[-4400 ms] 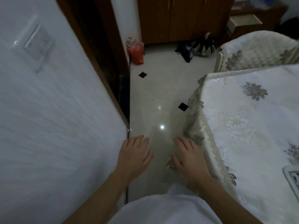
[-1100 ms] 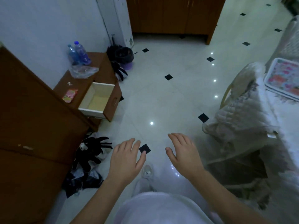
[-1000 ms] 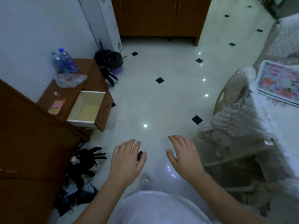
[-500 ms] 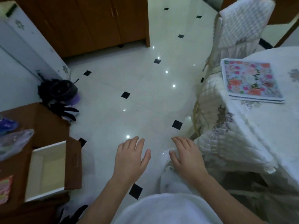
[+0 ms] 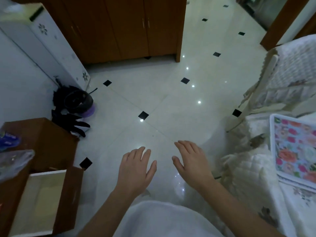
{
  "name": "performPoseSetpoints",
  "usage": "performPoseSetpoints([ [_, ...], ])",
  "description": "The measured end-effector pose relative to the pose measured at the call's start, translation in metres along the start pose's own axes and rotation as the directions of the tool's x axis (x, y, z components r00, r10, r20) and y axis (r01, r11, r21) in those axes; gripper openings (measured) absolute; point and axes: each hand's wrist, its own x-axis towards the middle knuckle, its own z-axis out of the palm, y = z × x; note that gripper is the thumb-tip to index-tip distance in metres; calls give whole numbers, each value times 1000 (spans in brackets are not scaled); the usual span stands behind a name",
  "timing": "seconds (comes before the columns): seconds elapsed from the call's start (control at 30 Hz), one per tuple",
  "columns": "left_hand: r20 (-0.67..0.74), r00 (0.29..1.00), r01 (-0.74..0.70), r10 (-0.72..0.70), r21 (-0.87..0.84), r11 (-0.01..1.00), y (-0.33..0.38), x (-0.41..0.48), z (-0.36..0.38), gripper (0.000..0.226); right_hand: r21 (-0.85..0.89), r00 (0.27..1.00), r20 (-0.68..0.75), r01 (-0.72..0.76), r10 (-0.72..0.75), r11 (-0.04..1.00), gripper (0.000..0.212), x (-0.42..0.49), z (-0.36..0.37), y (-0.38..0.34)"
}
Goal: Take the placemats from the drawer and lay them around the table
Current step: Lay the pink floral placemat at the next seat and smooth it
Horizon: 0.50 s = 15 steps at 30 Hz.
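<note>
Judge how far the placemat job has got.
Done: the drawer stands open, looking empty, and a floral placemat lies on the table. In hand: nothing; left hand and right hand hover open. Left: unclear, as most of the table is out of view.

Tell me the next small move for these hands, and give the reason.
Probably reach the right hand toward the floral placemats on the table at the right and lift the top one. Both it and the left hand hover open and empty over the floor, the open drawer shows only its bare pale bottom, and the mats seem stacked in one spot rather than spread around.
</note>
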Motion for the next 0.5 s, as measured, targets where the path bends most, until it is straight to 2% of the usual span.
performPoseSetpoints([
  [0.17,-15,996,-88,88,-4,996,-26,100,11,49,-8,995,-53,-86,85,996,47,73,3,22],
  [0.3,52,967,-250,251,-23,968,-21,192,15,51,16,961,-124,-247,247,969,47,113,-6,43],
  [0.37,76,919,-387,387,-23,922,-7,234,17,52,27,918,-175,-356,355,934,47,122,-14,52],
  [0.5,107,771,-626,628,-57,778,38,308,21,52,65,794,-254,-556,552,829,48,121,-31,71],
])
